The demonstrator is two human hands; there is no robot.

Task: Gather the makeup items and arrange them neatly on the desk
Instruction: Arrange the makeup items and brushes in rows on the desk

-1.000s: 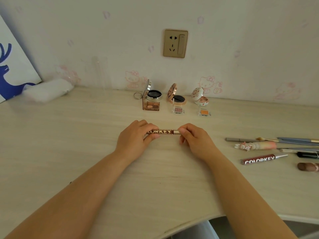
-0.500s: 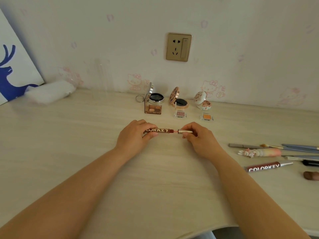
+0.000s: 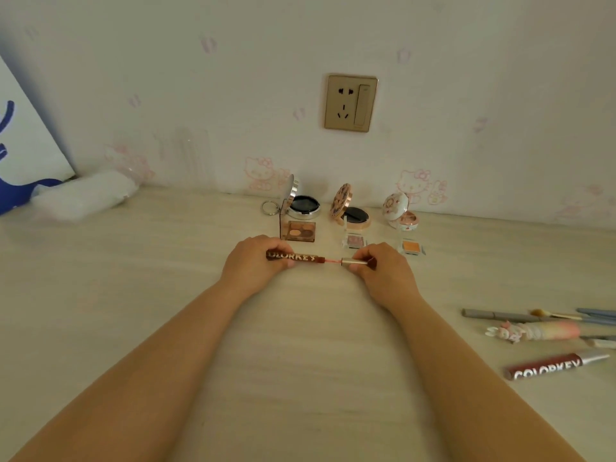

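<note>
Fingers of left hand (image 3: 254, 265) grip the brown lettered lip-gloss tube (image 3: 292, 256); right hand (image 3: 380, 269) pinches its silver cap (image 3: 354, 262), just before the brown eyeshadow palette (image 3: 301, 231).

"COLORKEY" on the lip gloss tube (image 3: 546, 370) lying at right.

Brushes (image 3: 596, 320) cut off at right edge, tube (image 3: 293, 256) lettering partly covered by left hand (image 3: 255, 265)

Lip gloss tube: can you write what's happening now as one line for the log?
left hand grips lip gloss tube | right hand pinches silver cap | wand partly out | over desk
</note>
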